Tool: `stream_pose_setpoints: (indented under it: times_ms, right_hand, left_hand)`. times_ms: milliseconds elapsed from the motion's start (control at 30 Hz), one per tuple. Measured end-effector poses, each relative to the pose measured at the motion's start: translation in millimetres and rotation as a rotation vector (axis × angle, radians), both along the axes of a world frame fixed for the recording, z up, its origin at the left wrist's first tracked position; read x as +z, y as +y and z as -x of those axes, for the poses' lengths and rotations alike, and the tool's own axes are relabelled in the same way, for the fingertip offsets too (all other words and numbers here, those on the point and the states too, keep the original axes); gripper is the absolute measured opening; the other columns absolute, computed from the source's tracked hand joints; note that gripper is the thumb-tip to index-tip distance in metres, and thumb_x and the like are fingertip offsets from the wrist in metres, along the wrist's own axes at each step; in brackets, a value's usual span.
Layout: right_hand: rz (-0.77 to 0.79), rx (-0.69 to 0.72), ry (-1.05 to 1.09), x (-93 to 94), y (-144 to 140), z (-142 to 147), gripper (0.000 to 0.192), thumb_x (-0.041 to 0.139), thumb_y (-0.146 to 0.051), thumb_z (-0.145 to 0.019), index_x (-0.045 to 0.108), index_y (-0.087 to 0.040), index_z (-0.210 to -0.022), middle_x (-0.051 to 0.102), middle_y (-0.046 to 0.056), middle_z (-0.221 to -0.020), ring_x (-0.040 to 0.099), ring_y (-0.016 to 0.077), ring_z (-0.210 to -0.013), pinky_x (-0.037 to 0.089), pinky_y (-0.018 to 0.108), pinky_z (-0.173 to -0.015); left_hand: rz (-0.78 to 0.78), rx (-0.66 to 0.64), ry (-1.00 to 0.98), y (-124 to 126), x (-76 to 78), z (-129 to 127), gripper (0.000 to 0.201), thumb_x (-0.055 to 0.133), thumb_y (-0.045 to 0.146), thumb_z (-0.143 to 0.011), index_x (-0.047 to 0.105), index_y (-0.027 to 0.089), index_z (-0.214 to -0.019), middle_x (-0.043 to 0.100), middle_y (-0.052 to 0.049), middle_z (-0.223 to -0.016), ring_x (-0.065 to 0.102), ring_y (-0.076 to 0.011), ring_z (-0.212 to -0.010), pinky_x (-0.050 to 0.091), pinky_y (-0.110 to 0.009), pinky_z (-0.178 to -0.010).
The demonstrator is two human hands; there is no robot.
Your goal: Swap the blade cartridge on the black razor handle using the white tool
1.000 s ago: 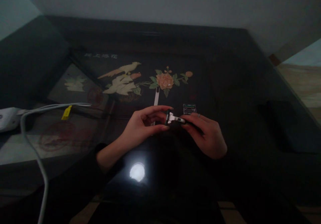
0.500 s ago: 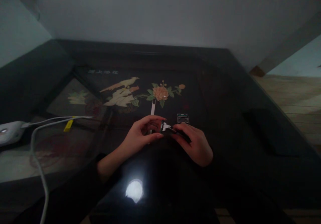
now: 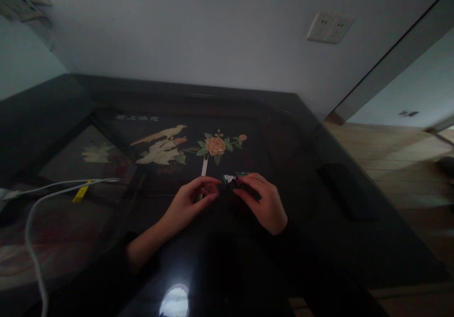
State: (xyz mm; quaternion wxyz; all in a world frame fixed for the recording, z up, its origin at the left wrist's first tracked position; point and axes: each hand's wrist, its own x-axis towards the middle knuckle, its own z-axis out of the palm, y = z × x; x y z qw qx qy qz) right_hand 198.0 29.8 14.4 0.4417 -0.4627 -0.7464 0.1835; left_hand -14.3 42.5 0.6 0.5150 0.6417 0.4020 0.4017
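Note:
My right hand pinches a small electronic part between thumb and fingers. The part has a green edge, a silvery piece and a black portion; its exact kind is too dark to make out. Just left of it is my left hand, its thumb and index finger curved and apart, with the fingertips close to the part's green edge. Behind the left fingers a thin white strip lies on the dark table. A small green circuit board shows beyond the right fingers, partly hidden by them.
A dark flat rectangular object lies on the right of the table. At the left run white cables with a yellow tag. The wall behind has a socket plate. Flower and bird pictures decorate the tabletop.
My left thumb and index finger have come away from the part's green edge. My right hand still holds it. The view has tilted up and turned to the right.

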Motion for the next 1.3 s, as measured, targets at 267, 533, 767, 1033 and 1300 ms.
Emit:
stream_pose_setpoints:
  times_ms: [267,533,767,1033,1300]
  right_hand:
    - [0.177,-0.31,0.205,14.5,19,-42,0.027,0.069,-0.033,-0.08,0.069,-0.017,-0.101,0.075,0.008,-0.087,0.071,0.023,-0.078,0.055,0.034,-0.067]
    - [0.45,-0.437,-0.358,-4.9,31,-55,0.055,0.057,-0.021,-0.086,0.042,-0.011,-0.139,0.072,0.004,-0.081,0.07,0.0207,-0.078,0.05,0.032,-0.076]
    - [0.503,-0.503,-0.574,-8.1,27,-42,0.047,0.05,-0.025,-0.091,0.048,-0.017,-0.138,0.075,0.012,-0.094,0.071,0.0294,-0.087,0.047,0.035,-0.07]
    - [0.451,-0.477,-0.666,-10.8,26,-45,0.048,0.045,-0.029,-0.095,0.048,-0.018,-0.142,0.075,0.016,-0.102,0.072,0.0311,-0.086,0.049,0.037,-0.066]
    - [0.396,-0.434,-0.647,-14.2,31,-51,0.051,0.049,-0.021,-0.094,0.045,-0.013,-0.145,0.073,0.017,-0.107,0.071,0.0307,-0.092,0.051,0.038,-0.072]
  left_hand:
    - [-0.121,-0.051,0.187,-4,-3.9,-2,0.023,0.056,0.024,-0.089,0.065,0.015,-0.108,0.069,-0.003,-0.084,0.064,-0.0144,-0.075,0.05,-0.026,-0.071]
    - [-0.227,-0.072,0.286,-7,-4.0,-6,0.022,0.053,0.022,-0.09,0.067,0.016,-0.106,0.071,-0.002,-0.081,0.065,-0.0137,-0.073,0.05,-0.024,-0.069]
    - [-0.274,-0.101,0.309,-9,-6.2,-5,0.022,0.052,0.02,-0.092,0.066,0.018,-0.109,0.071,-0.001,-0.083,0.065,-0.0129,-0.075,0.051,-0.022,-0.071]
    - [-0.293,-0.124,0.354,-9,-4.7,-6,0.022,0.051,0.019,-0.091,0.065,0.017,-0.108,0.071,-0.002,-0.083,0.065,-0.0139,-0.074,0.051,-0.024,-0.069]
    - [-0.292,-0.126,0.368,-9,-5.4,-7,0.022,0.051,0.019,-0.091,0.065,0.018,-0.108,0.071,-0.002,-0.082,0.066,-0.0144,-0.074,0.051,-0.024,-0.068]
